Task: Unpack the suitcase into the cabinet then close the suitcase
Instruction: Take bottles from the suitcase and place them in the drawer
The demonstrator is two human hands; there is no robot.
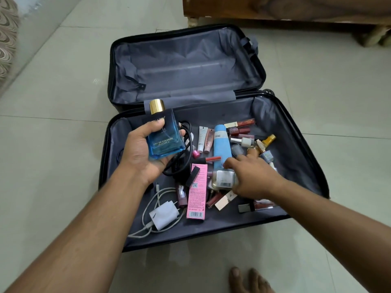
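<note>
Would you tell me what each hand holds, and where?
Left hand grips the cologne bottle by its body. Right hand touches a clear bottle; whether it grips, I cannot tell.

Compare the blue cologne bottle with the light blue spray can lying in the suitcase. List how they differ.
The blue cologne bottle is flat-sided, see-through and gold-capped; the light blue spray can is round, opaque and slimmer. The left hand holds the bottle above the suitcase; the can lies flat among the cosmetics, just beyond the right hand, which reaches over a small clear bottle. Both are blue containers.
</note>
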